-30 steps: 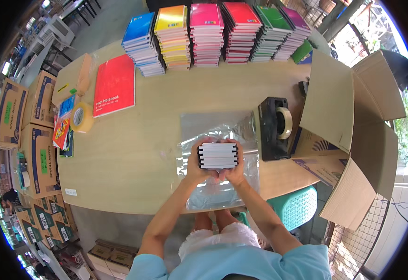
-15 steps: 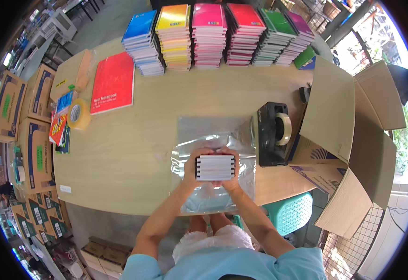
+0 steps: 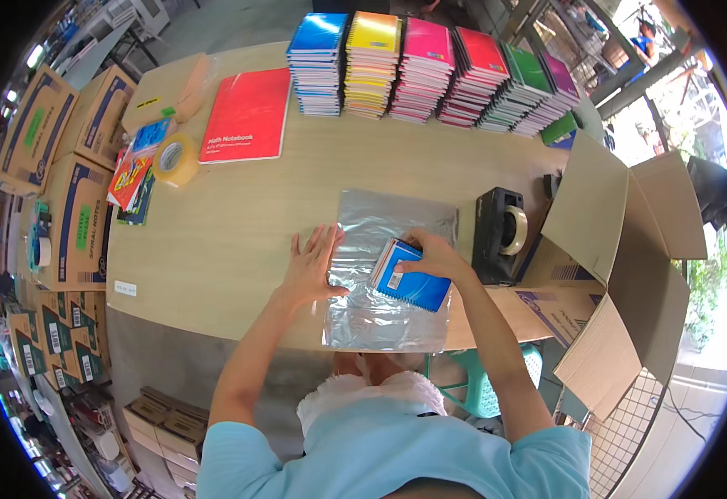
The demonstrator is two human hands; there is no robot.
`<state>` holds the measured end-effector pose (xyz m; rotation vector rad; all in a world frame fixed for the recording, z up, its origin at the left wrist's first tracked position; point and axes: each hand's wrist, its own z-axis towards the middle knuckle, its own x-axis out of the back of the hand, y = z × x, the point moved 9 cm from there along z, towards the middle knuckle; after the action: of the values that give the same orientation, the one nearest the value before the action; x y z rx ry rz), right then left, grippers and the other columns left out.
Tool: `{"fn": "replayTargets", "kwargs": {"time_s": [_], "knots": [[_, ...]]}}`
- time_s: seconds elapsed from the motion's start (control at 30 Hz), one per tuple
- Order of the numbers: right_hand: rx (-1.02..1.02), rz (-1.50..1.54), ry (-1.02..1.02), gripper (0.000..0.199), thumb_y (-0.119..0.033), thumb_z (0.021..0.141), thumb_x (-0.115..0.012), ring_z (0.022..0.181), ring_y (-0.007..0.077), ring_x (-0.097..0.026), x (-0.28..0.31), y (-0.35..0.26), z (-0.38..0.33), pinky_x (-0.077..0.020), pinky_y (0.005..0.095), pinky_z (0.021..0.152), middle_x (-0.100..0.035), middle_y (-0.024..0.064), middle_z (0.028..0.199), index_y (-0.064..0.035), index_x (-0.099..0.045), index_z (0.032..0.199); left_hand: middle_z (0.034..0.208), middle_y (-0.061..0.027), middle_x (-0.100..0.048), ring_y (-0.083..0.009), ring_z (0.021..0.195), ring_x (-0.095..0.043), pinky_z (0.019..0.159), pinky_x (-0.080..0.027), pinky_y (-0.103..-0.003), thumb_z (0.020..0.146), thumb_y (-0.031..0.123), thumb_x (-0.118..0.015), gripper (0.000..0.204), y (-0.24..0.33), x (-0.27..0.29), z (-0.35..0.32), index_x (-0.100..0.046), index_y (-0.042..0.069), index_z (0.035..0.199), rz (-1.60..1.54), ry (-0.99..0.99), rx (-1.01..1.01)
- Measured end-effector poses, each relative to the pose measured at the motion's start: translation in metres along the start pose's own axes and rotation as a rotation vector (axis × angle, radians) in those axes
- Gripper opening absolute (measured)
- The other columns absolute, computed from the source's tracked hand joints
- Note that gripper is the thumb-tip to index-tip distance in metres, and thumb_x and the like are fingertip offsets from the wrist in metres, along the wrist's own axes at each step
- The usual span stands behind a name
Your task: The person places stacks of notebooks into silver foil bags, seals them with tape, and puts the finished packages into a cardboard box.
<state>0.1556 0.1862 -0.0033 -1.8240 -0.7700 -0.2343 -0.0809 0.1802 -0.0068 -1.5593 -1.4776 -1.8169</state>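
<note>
A small stack of spiral notebooks, blue cover on top with a white label, rests tilted over a clear plastic bag. Gripping the stack from its far side is my right hand, thumb on the top cover. My left hand lies with fingers spread at the bag's left edge, partly on the table, holding nothing. The bag is flat and somewhat wrinkled, reaching the table's near edge.
Stacks of coloured notebooks line the far edge. Right of the bag stand a black tape dispenser and an open cardboard box. At the left are a large red notebook, a tape roll and closed boxes.
The notebook stack was held on edge between both hands; now it is laid over, blue cover up, in my right hand. My left hand has let go and moved left onto the bag's edge.
</note>
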Motion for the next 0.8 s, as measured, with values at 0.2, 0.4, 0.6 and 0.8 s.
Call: {"fn": "replayTargets", "kwargs": {"time_s": [0.2,0.4,0.6,0.8], "knots": [[0.079,-0.242,-0.228,0.085,-0.060,0.059,-0.082,0.096,0.0355,-0.067,-0.034,-0.041,0.034,-0.0537,0.0413,0.082,-0.068,0.0232,0.104,0.0002,-0.061,0.114,0.157,-0.0044,-0.030,-0.0359,0.149,-0.013,0.111,-0.008,-0.071,0.055,0.055,-0.086,0.142,-0.007,0.003,-0.008,0.003,0.007,0.155,0.034,0.016,-0.065],[0.014,-0.387,-0.302,0.081,-0.062,0.059,-0.080,0.098,0.0360,-0.065,-0.048,-0.040,0.044,-0.0524,0.0425,0.083,-0.067,0.0206,0.101,-0.0014,-0.063,0.110,0.158,-0.0023,-0.029,-0.0341,0.149,-0.012,0.113,-0.010,-0.069,0.057,0.051,-0.087,0.140,-0.010,0.004,-0.009,0.003,0.011,0.155,0.043,0.016,-0.067],[0.164,-0.465,-0.185,0.083,-0.065,0.058,-0.079,0.109,0.0350,-0.057,-0.043,-0.055,0.043,-0.0471,0.0422,0.092,-0.060,0.0159,0.110,-0.0035,-0.064,0.112,0.158,-0.0030,-0.028,-0.0342,0.149,-0.011,0.112,-0.010,-0.070,0.055,0.052,-0.087,0.144,-0.010,0.004,-0.012,0.007,0.011,0.155,0.043,0.031,-0.072],[0.415,-0.108,0.600,0.049,-0.048,0.080,-0.074,0.093,0.0255,-0.062,0.034,-0.058,-0.053,-0.0494,0.0379,0.081,-0.061,0.0149,0.105,-0.0049,-0.066,0.102,0.139,-0.0167,-0.045,-0.0388,0.128,-0.043,0.105,-0.033,-0.058,0.071,0.034,-0.082,0.094,0.021,0.028,-0.068,-0.032,0.008,0.146,-0.157,0.426,-0.178]]}}
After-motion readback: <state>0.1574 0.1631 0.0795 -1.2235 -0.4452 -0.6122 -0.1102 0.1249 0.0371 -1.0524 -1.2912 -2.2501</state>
